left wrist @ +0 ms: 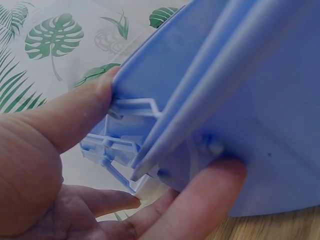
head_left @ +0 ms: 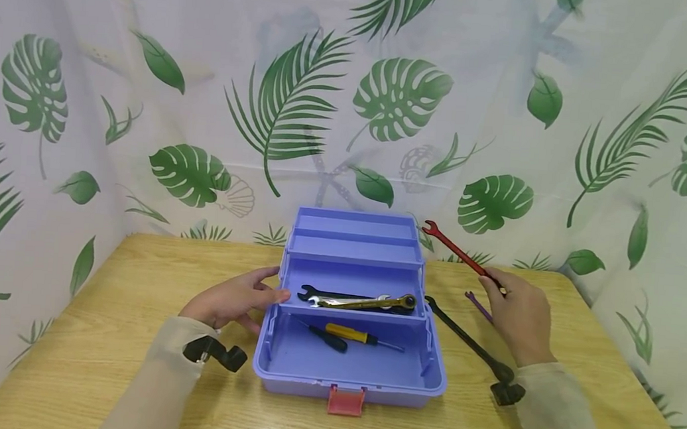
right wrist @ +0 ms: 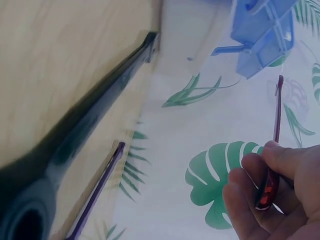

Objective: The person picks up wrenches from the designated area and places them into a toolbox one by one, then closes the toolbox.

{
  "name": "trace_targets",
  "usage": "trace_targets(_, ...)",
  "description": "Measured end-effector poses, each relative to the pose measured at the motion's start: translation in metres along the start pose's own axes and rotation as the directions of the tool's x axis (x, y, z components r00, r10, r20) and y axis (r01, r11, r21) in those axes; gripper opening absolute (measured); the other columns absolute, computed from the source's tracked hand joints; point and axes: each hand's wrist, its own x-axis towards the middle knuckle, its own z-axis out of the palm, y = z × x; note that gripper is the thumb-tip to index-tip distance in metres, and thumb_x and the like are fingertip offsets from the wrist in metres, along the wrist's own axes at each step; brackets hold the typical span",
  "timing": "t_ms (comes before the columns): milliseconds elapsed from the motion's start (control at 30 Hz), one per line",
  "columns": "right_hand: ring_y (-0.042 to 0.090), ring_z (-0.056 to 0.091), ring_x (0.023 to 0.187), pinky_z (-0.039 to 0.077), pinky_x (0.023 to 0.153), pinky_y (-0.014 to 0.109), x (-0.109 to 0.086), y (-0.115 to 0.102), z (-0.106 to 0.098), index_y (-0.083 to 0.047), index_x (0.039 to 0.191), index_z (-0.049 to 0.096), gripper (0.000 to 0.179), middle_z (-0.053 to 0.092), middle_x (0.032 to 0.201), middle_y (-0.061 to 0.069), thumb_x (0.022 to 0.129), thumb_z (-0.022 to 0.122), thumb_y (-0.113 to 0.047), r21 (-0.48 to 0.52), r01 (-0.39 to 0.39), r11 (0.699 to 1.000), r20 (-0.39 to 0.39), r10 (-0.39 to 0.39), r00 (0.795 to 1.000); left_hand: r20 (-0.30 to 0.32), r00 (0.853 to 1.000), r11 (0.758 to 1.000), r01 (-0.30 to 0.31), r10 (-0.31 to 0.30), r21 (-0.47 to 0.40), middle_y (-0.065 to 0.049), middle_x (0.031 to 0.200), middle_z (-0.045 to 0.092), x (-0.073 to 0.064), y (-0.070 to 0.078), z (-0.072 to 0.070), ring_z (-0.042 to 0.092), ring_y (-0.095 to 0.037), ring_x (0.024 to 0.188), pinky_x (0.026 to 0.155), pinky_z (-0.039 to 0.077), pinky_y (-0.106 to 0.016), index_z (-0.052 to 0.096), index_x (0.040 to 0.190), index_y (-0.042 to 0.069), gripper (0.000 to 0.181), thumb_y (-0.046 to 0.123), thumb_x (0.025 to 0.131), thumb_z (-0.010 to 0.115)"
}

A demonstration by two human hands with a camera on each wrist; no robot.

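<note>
A purple-blue toolbox (head_left: 349, 392) stands with its lid up and its tray raised. My left hand (head_left: 236, 298) grips its left side, thumb at the tray's edge and fingers against the outer wall (left wrist: 270, 165). Up off the table, my right hand (head_left: 519, 313) holds a red wrench (head_left: 457, 252) by one end, its open jaw pointing up and left. In the tray (head_left: 345, 274) lie a black wrench (head_left: 308, 293), a silver one and a gold ratchet wrench (head_left: 367, 303). Below, in the bottom compartment, are a yellow screwdriver (head_left: 347, 333) and a black screwdriver (head_left: 329, 338).
On the wooden table (head_left: 153, 281), right of the toolbox, lie a large black wrench (head_left: 466, 338) and a small purple wrench (head_left: 479, 308). A red latch (head_left: 345, 402) hangs at the toolbox front. Behind the table hangs a leaf-patterned cloth (head_left: 206, 118).
</note>
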Motion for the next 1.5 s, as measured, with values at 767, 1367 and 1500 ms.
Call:
trace_targets(767, 0.021, 0.068, 0.076, 0.051, 0.058, 0.039, 0.0, -0.012, 0.002, -0.014, 0.106, 0.073, 0.024, 0.073, 0.091, 0.003, 0.082, 0.075, -0.019, 0.043, 0.248, 0.968, -0.096, -0.243, 0.965, -0.004, 1.0, 1.0, -0.009, 0.009, 0.009, -0.018, 0.126, 0.054, 0.001, -0.002, 0.001, 0.058, -0.031, 0.11, 0.067, 0.058, -0.048, 0.022, 0.15, 0.021, 0.082, 0.039, 0.086, 0.069)
trace_targets(1367, 0.016, 0.066, 0.088, 0.056, 0.072, 0.036, 0.0, -0.033, 0.003, -0.016, 0.105, 0.074, 0.025, 0.071, 0.095, -0.002, 0.081, 0.075, -0.02, 0.128, 0.448, 0.885, -0.03, -0.448, 0.894, -0.006, 1.0, 1.0, 0.001, -0.001, 0.009, -0.018, 0.128, 0.053, 0.001, 0.0, -0.002, 0.058, -0.032, 0.11, 0.068, 0.058, -0.048, 0.021, 0.15, 0.021, 0.084, 0.039, 0.085, 0.07)
trace_targets(1500, 0.016, 0.066, 0.089, 0.056, 0.071, 0.036, 0.0, -0.039, 0.001, -0.016, 0.108, 0.073, 0.024, 0.071, 0.096, -0.002, 0.085, 0.071, -0.024, 0.134, 0.536, 0.833, -0.006, -0.54, 0.841, 0.006, 1.0, 1.0, -0.004, 0.004, 0.002, -0.018, 0.128, 0.053, 0.001, -0.001, 0.0, 0.058, -0.032, 0.11, 0.068, 0.058, -0.048, 0.02, 0.15, 0.02, 0.083, 0.038, 0.086, 0.07)
